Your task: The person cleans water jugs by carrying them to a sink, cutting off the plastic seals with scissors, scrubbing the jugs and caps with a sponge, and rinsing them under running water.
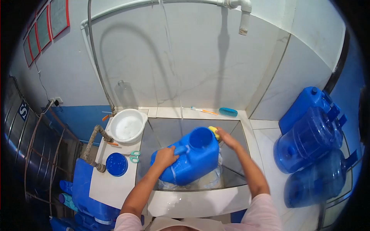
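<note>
A blue plastic water jug [200,161] lies tilted in the sink [235,131], its wide round mouth facing up and soap suds on its side. My left hand [165,158] is closed around the jug's handle. At the jug's far right side, my right hand [226,138] presses a yellow sponge [214,133] against the wall near the mouth. Some whitish suds or cloth-like material shows beneath the jug, though I cannot make it out.
Left of the sink are a white basin [127,125], a blue lid [116,164] and green-handled scissors [134,156]. A toothbrush [204,111] and a teal brush [228,112] lie on the back ledge. Large blue water bottles [304,140] stand at right; water falls from above.
</note>
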Demonstrator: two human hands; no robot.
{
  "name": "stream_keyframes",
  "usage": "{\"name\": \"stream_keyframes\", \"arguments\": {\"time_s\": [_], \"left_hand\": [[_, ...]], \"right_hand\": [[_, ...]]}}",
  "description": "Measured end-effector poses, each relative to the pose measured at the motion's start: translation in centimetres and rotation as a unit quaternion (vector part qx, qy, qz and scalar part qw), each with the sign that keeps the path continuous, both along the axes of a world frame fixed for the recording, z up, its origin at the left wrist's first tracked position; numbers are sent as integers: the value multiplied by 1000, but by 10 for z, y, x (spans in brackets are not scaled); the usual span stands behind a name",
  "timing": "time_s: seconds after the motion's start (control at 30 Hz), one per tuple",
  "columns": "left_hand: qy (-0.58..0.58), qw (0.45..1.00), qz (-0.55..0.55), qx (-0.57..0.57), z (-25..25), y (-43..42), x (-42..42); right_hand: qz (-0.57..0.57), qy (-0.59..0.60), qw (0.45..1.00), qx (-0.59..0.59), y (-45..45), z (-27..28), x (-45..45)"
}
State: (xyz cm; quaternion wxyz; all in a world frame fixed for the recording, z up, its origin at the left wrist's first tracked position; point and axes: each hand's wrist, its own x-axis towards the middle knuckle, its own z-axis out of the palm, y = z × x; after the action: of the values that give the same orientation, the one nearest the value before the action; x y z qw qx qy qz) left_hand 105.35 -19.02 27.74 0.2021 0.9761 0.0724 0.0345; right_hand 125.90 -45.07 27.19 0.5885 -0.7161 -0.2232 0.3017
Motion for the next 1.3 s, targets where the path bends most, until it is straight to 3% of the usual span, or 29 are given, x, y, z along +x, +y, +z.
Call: {"name": "stream_keyframes", "arguments": {"time_s": [0.03,0.07,0.1,0.13,0.17,0.23,0.27,0.33,0.37,0.43,0.47,0.57,0.63,0.77,0.87,0.9,0.97,1.1,1.17,1.23,1.3], "left_hand": [[-1,1000,-1,1,-1,-2,7],[25,996,69,-45,0,-2,17],[51,985,139,-91,0,-3,25],[48,985,141,-91,-1,-6,30],[48,980,155,-112,-4,-11,34],[53,976,171,-127,-3,-18,39],[49,973,182,-132,0,-22,39],[48,969,196,-141,2,-30,39],[42,968,200,-142,3,-33,39],[35,968,206,-140,8,-31,44],[34,964,214,-155,10,-30,48],[36,959,227,-164,3,-25,40],[32,959,233,-157,-9,-14,33],[-2,931,294,-216,-44,13,9],[21,910,335,-245,-53,19,-14],[32,899,353,-255,-51,26,-16],[34,887,375,-266,-70,39,-27],[38,846,417,-331,-75,46,-33],[35,850,414,-325,-79,47,-36],[34,856,407,-315,-79,48,-38],[34,848,410,-333,-78,48,-37]], "right_hand": [[-91,-111,990,-5,11,-39,-3],[-180,-221,958,-8,36,-70,-16],[-207,-404,891,-27,61,-71,-52],[-210,-611,761,-59,87,-63,-85],[-209,-612,760,-56,97,-44,-91],[-51,-608,792,-15,114,-16,-85],[-53,-605,794,-11,117,-15,-64],[-198,-532,819,-88,112,-22,-20],[-196,-529,821,-89,111,-29,-21],[-105,-570,813,-53,114,-30,-35],[14,-566,824,-24,116,-36,-53],[75,-571,818,12,113,-18,-77],[98,-548,831,-12,96,-23,-91],[166,-456,872,62,101,-39,-131],[308,-432,845,-65,142,-49,-133],[308,-433,845,-59,138,-49,-134],[169,-510,836,111,109,-61,-143],[209,-487,847,23,73,-119,-176],[201,-624,745,124,113,-105,-159],[40,-493,869,3,173,-121,-103],[-121,-447,886,-36,181,-173,-40]]}}
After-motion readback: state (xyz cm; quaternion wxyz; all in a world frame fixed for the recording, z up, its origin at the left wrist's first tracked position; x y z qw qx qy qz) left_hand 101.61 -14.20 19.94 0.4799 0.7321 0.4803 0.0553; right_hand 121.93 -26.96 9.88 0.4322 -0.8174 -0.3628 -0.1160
